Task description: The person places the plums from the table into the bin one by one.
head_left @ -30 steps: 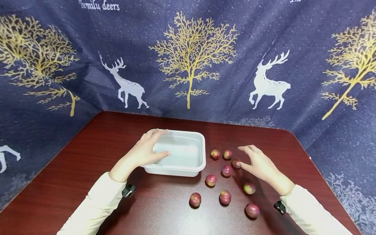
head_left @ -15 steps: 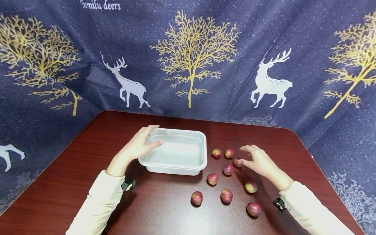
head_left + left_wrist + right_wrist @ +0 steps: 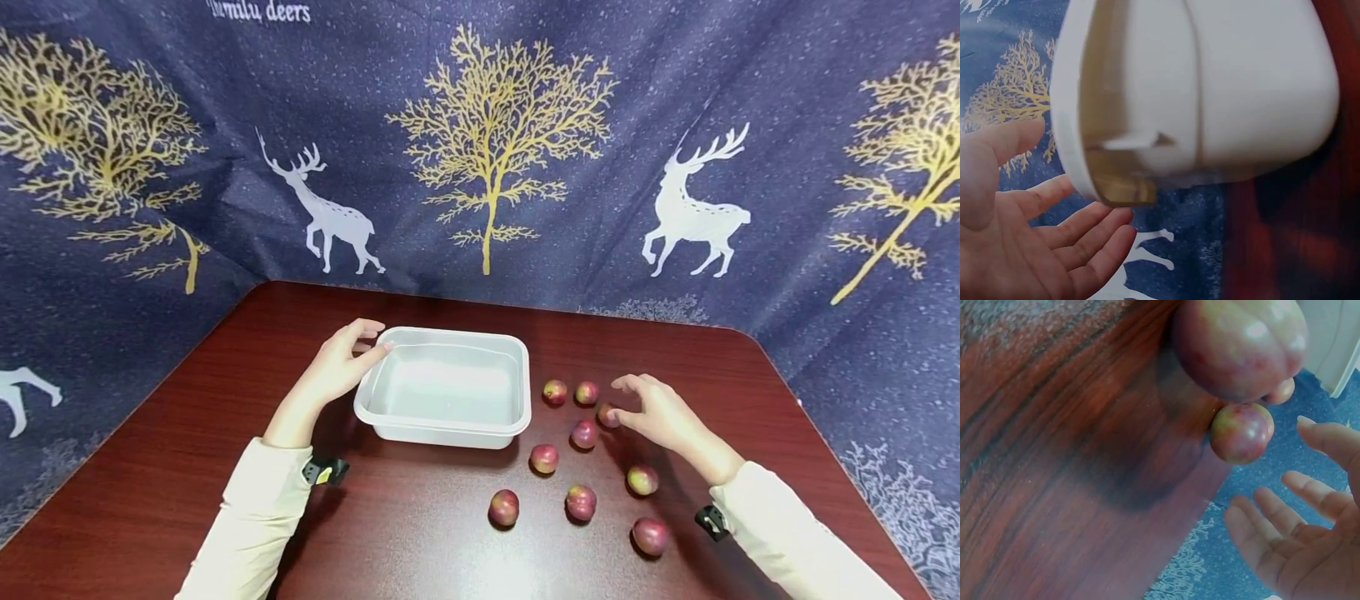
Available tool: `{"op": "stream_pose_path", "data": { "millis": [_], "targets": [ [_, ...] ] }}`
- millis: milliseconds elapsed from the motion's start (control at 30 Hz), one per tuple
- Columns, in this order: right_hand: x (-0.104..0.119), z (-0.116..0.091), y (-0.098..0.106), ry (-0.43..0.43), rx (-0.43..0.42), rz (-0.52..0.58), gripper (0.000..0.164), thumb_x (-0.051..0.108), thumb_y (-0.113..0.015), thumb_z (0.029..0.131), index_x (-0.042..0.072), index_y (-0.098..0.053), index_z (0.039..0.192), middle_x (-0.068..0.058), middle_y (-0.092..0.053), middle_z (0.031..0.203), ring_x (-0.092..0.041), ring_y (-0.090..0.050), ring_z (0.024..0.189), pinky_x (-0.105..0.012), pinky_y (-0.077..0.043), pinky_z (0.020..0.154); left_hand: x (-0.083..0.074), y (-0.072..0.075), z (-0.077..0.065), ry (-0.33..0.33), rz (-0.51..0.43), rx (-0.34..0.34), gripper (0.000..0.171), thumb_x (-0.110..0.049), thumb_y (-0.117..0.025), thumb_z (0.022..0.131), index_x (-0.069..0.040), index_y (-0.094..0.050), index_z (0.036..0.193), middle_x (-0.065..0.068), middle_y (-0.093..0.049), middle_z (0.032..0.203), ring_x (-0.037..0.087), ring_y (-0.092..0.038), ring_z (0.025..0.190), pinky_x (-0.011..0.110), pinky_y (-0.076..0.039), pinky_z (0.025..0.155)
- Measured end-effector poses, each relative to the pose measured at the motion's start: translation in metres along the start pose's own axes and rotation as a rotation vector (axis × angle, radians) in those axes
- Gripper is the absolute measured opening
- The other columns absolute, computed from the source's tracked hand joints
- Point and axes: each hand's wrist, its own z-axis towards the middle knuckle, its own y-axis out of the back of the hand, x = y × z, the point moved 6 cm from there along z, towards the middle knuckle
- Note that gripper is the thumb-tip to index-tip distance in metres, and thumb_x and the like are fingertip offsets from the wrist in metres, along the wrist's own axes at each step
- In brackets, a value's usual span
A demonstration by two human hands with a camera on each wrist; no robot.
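A white rectangular plastic container (image 3: 442,435) stands on the table, its inside bare. My left hand (image 3: 330,371) is at its left end, thumb near the rim. The left wrist view has this hand (image 3: 1054,244) with loosely bent fingers by the rim; whether they touch it, I cannot tell. To the right lie several red-and-green plums, among them a front one (image 3: 504,507). My right hand (image 3: 663,417) hovers by a plum (image 3: 607,415) partly hidden behind its thumb. Seen from the right wrist, that palm (image 3: 1310,550) holds nothing, with a plum (image 3: 1242,433) nearby.
The dark red wooden table (image 3: 225,417) has rounded back corners. Behind it hangs a blue cloth (image 3: 450,167) printed with deer and trees. More plums (image 3: 581,503) are scattered toward the front right, one (image 3: 650,537) below the right hand.
My left hand has drawn back leftward from over the container to its left end. My right hand stays almost in place beside the plums, and the head view shifts slightly.
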Motion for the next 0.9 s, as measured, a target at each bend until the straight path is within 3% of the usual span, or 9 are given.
{"op": "stream_pose_path", "data": {
  "millis": [333,667,900],
  "targets": [
    [-0.001,0.005,-0.008,0.014,0.016,-0.001,0.037,0.019,-0.075,0.079,-0.002,-0.063,0.108,-0.015,-0.065,0.094,-0.032,-0.061,0.091,-0.048,-0.048,0.078,0.016,0.004,-0.003,0.109,-0.08,-0.023,0.04,-0.019,-0.054,0.095,0.005,-0.047,0.128,0.032,-0.051,0.126,0.044,-0.057,0.11,0.051,-0.048,0.092],
    [-0.007,0.009,-0.015,-0.043,0.078,0.066,0.036,0.019,-0.075,0.08,-0.001,-0.063,0.108,-0.016,-0.067,0.096,-0.031,-0.064,0.091,-0.046,-0.05,0.077,0.028,-0.003,-0.003,0.235,-0.261,0.058,0.047,-0.013,-0.051,0.096,0.009,-0.035,0.135,0.034,-0.045,0.129,0.044,-0.054,0.112,0.048,-0.053,0.085],
    [-0.012,0.011,-0.021,-0.079,0.125,0.164,0.031,0.017,-0.073,0.081,0.0,-0.064,0.105,-0.011,-0.068,0.09,-0.02,-0.064,0.08,-0.034,-0.049,0.069,0.038,-0.008,-0.003,0.287,-0.362,0.081,0.047,-0.01,-0.049,0.096,0.013,-0.032,0.134,0.035,-0.047,0.126,0.038,-0.058,0.106,0.047,-0.053,0.084]
  ]
}}
